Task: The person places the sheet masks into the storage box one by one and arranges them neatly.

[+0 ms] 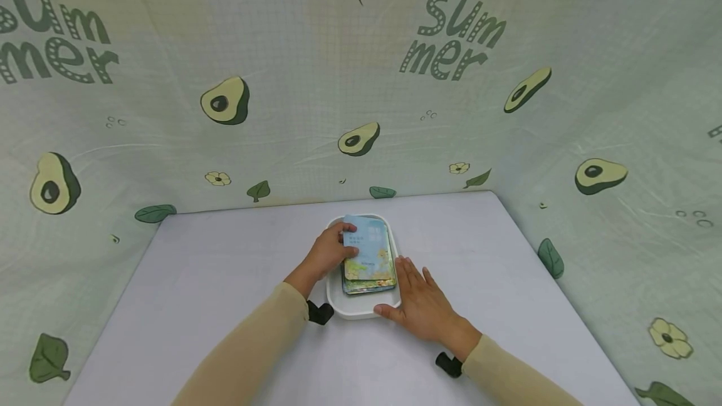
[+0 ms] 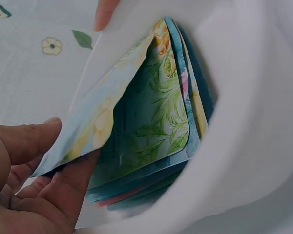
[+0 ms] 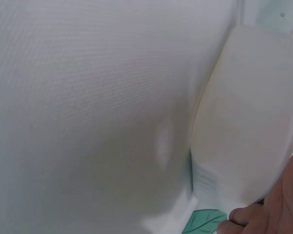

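A white tray (image 1: pixel 355 314) with rounded corners stands on the table and holds a stack of printed cards (image 1: pixel 369 289). My left hand (image 1: pixel 329 250) reaches over the tray's left side and pinches the top card (image 1: pixel 372 246), pale blue with yellow and green at its lower end. In the left wrist view that card bends upward at the pinched edge, and a leafy green card (image 2: pixel 168 112) shows beneath it. My right hand (image 1: pixel 424 307) lies against the tray's right rim, its fingers extended. The right wrist view catches the tray's outer wall (image 3: pixel 249 112) beside that hand.
The tray stands on a white table (image 1: pixel 237 281). Behind and on both sides of it hangs a pale green cloth (image 1: pixel 304 61) printed with avocados and leaves. Black wrist mounts (image 1: pixel 320 312) sit on both wrists.
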The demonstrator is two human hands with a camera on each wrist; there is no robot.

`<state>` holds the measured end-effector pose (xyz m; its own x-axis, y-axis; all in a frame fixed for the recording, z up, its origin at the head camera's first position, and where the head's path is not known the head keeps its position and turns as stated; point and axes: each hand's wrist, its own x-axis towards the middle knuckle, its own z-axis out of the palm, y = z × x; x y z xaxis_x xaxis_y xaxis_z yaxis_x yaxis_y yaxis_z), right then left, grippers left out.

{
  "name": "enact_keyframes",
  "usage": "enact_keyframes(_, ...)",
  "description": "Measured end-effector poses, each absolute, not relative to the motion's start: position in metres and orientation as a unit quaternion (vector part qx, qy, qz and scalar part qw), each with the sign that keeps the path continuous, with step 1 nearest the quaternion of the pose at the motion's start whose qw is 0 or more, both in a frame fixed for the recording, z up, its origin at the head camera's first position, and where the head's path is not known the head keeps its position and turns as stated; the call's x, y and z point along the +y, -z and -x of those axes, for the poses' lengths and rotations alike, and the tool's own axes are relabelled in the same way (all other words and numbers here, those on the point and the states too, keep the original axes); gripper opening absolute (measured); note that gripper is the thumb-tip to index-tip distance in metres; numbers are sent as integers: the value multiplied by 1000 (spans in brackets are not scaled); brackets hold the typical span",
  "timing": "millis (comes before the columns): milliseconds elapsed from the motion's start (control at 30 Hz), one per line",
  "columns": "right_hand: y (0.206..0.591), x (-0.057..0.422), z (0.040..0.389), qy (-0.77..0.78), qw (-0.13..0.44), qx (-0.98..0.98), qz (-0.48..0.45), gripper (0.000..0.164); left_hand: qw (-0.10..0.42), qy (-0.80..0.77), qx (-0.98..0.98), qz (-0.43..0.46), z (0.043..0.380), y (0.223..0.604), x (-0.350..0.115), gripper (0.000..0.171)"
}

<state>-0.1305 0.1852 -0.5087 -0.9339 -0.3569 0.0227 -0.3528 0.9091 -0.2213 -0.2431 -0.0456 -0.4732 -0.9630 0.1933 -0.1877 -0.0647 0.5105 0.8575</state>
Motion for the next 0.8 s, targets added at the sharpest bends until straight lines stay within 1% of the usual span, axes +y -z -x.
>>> enact_keyframes(200, 509, 185, 132, 111, 7, 976, 186, 113, 128, -488, 863, -24, 242, 468, -50, 52)
enact_keyframes(367, 509, 183, 135, 113, 5, 975, 193, 113, 111, -475, 873, -14, 238, 463, -63, 54)
enact_keyframes(500, 509, 185, 135, 115, 23, 975, 191, 114, 93, -473, 876, -10, 227, 460, -77, 54)
enact_keyframes(600, 508, 186, 137, 136, 42, 972, 186, 112, 66, -469, 880, -16, 214, 457, -97, 53)
enact_keyframes(667, 505, 188, 139, 158, 42, 970, 181, 109, 44, -451, 891, -23, 204, 457, -113, 52)
enact_keyframes(733, 501, 196, 142, 170, 28, 970, 173, 106, 19, -417, 908, -34, 195, 458, -131, 52)
enact_keyframes(800, 499, 206, 147, 169, 2, 972, 162, 105, 1, -372, 927, -42, 186, 462, -149, 53)
